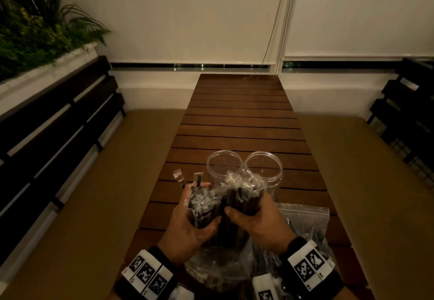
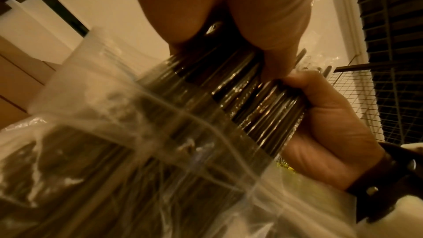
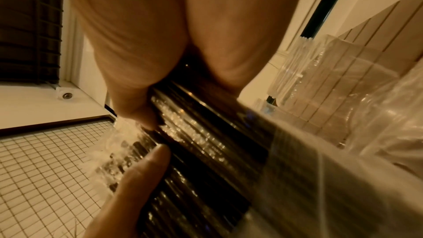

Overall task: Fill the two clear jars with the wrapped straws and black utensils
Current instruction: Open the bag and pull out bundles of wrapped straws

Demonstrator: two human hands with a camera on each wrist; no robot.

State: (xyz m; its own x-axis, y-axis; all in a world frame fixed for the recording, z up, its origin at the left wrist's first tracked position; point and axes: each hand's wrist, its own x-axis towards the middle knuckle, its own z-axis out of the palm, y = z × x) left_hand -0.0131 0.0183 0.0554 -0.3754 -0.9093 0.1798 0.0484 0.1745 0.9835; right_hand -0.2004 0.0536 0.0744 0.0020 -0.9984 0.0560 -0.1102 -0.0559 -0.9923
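Wrapped straws [image 1: 225, 203], a thick dark bundle in crinkled clear sleeves, stand upright between both hands above a slatted wooden table [image 1: 242, 121]; the head view shows the left hand [image 1: 187, 227] curled round the bundle's left side and the right hand [image 1: 260, 222] round its right, thumbs across the front; two clear jars [image 1: 244, 168] wait just beyond the bundle, mouths open, apparently empty; a clear zip bag [image 1: 305, 220] lies under the wrists with more dark contents inside, too dim to name.

Left wrist view: the left hand's fingers [image 2: 270, 24] are clamped on the bundle from above, while the right hand grips it lower down at the mouth of the plastic bag; the sleeves glint in the lamplight.

Right wrist view: the right hand's fingers wrap tight around the dark shafts, the left thumb [image 3: 146, 167] laid along them; the jars show blurred behind.

Judged from this, the straws are light and fairly stiff, but the film wrappers look slick, so single pieces may slide out of a loose grasp; a firm hold around the middle of the shafts, not the flimsy wrapper ends, seems safest.
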